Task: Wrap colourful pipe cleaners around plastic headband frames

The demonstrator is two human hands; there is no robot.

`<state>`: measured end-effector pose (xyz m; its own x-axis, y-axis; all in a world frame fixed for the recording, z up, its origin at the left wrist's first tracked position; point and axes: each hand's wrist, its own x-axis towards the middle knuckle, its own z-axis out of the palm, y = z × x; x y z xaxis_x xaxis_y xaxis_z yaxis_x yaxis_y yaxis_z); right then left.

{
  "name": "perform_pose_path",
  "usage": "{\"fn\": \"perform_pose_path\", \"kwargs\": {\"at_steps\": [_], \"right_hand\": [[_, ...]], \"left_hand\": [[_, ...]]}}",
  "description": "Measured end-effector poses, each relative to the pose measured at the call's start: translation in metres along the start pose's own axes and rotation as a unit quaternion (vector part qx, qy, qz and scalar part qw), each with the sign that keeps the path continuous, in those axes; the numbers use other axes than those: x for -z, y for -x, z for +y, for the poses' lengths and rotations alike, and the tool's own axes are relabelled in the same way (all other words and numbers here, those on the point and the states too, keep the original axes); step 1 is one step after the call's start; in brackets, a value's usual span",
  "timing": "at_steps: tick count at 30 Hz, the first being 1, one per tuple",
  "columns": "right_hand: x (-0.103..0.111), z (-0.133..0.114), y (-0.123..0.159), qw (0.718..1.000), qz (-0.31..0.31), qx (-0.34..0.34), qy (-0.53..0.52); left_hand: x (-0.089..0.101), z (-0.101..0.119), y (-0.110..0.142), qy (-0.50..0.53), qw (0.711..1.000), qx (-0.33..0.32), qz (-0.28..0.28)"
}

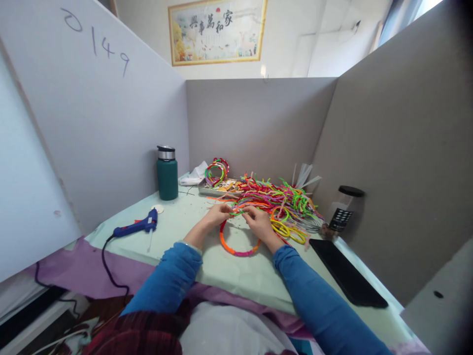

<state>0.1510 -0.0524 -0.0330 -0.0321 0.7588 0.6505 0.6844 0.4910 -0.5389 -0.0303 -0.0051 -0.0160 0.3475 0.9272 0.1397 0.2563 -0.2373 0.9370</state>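
A ring [241,254] wrapped in orange, red and pink bands hangs toward me from between my hands. At its far side my left hand [219,215] pinches it with thumb and fingers. Opposite, my right hand [259,224] is closed on the same far stretch, fingertips close to those of the left. A green strip [235,213] shows between the fingertips; how it joins the ring is too small to tell. Just beyond my hands lies a heap of coloured fuzzy strips [266,192], like pipe cleaners, with yellow loops [283,229] beside my right wrist.
On the left, a blue glue gun [135,227] trails its cord off the table edge, near a green bottle [167,177]. A metal tray [221,192] holds small pieces and finished-looking rings [217,172]. At right are a clear jar [342,212] and a black phone-like slab [347,273]. Grey partitions [258,123] enclose the table.
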Motion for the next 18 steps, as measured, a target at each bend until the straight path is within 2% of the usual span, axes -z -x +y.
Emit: {"fn": "perform_pose_path", "kwargs": {"at_steps": [3, 9, 14, 18], "right_hand": [[-0.0004, 0.0012, 0.0000, 1.000, -0.002, -0.008, -0.021], [-0.0024, 0.0028, 0.0004, 1.000, -0.003, -0.014, -0.019], [-0.0033, 0.0060, 0.0003, 1.000, -0.007, -0.016, -0.017], [-0.0021, 0.0051, 0.0004, 1.000, -0.002, -0.011, -0.023]], "left_hand": [[-0.0002, 0.0017, -0.0002, 0.007, 1.000, -0.002, -0.002], [0.0018, 0.0014, 0.0009, -0.043, 0.999, 0.000, -0.005], [0.0025, -0.0008, 0.0016, -0.003, 0.996, -0.068, -0.061], [0.0028, 0.0002, 0.0026, -0.001, 0.994, -0.096, -0.055]]}}
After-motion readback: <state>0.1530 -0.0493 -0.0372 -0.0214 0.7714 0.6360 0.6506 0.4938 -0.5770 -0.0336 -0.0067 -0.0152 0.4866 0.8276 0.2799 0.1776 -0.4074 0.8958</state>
